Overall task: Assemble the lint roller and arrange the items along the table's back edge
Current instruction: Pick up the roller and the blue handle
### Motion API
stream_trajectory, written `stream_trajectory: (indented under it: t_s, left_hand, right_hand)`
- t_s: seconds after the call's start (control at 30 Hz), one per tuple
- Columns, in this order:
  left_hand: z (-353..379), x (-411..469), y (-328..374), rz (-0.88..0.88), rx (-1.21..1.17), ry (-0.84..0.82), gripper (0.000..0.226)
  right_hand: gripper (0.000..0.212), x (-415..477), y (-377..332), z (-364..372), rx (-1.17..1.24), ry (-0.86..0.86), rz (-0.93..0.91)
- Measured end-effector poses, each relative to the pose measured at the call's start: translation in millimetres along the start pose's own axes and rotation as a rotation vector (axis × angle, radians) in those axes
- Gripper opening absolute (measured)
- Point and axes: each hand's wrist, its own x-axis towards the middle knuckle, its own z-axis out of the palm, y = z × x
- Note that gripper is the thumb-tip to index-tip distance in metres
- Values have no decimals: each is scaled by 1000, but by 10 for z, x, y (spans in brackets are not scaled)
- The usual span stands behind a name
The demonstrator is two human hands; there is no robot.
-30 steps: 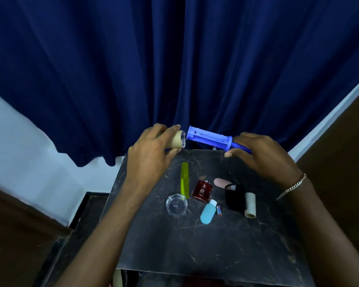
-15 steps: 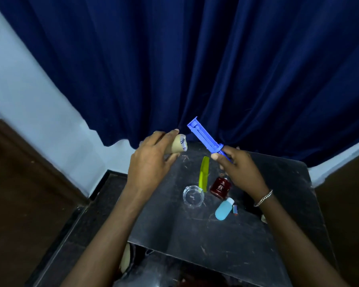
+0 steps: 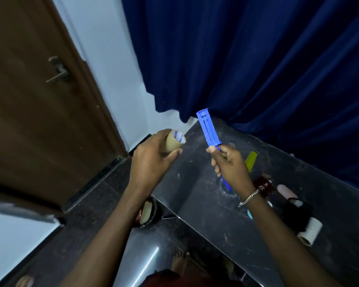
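My right hand (image 3: 229, 164) grips the blue lint roller handle (image 3: 208, 129) by its thin stem, with the ribbed blue core pointing up and away over the table's back left corner. My left hand (image 3: 151, 160) holds the beige paper roll (image 3: 174, 140), whose printed end faces the blue core. A gap separates the roll from the core. On the dark table (image 3: 205, 204) lie a yellow-green comb (image 3: 250, 163), a dark red bottle (image 3: 263, 186), a pink item (image 3: 285, 191), a black item (image 3: 296, 212) and a white tube (image 3: 310, 232), partly hidden by my right arm.
A dark blue curtain (image 3: 257, 59) hangs behind the table. A brown door (image 3: 39, 100) stands at the left. Below the table's left edge sits a dark container (image 3: 147, 212) on the black floor. Bare toes (image 3: 179, 261) show at the bottom.
The camera has swung left and tilted, bringing the door into view. My right hand has turned the blue handle more upright. The paper roll stays apart from the core.
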Motion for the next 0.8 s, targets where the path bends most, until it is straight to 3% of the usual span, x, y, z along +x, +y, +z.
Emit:
stream_trajectory:
  t_s: [0.13,0.33,0.8]
  left_hand:
    - [-140,-158,-385,-193,-166,52,45]
    - [-210,-420,-1015,-441,-228,58,45]
    - [149,-1076,-2402,-797,-257,120,47]
  right_hand:
    - [39,49,56,424,75,-99,47]
    - [43,73,236,1123,93,-225,109]
    - [21,-142,1281,2457,-19,-405,385]
